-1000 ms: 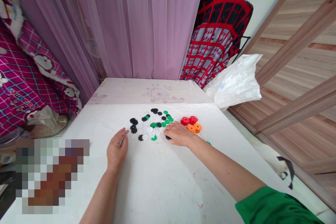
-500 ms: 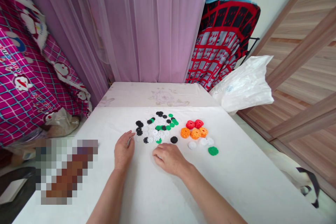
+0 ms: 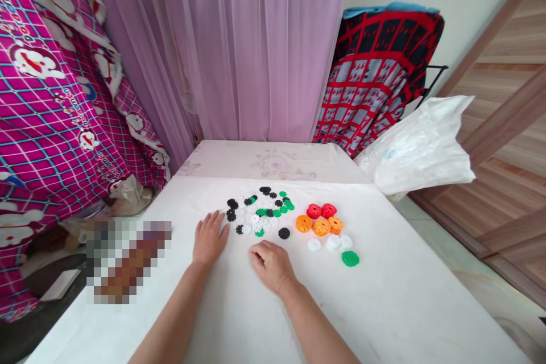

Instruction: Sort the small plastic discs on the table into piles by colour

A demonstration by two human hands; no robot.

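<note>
A loose pile of black, white and green toothed plastic discs (image 3: 260,210) lies on the white table (image 3: 384,307). Right of it stand stacks of red discs (image 3: 321,210), orange discs (image 3: 321,225), white discs (image 3: 330,243) and a green stack (image 3: 350,258); a black stack (image 3: 284,233) sits nearer the pile. My left hand (image 3: 209,239) lies flat on the table, fingers apart, just left of the pile. My right hand (image 3: 271,263) rests palm down below the black stack with its fingers curled under; nothing shows in it.
A pink curtain (image 3: 239,45) hangs behind the table. A red and black blanket (image 3: 379,74) drapes over a rack at the back right, with a white plastic bag (image 3: 422,148) beside it. Pink patterned bedding (image 3: 55,108) fills the left. Wooden panels line the right.
My right hand has drawn back from the pile toward me, uncovering the black, white and green stacks. My left hand's fingers have flattened out. The view has shifted to the left.
</note>
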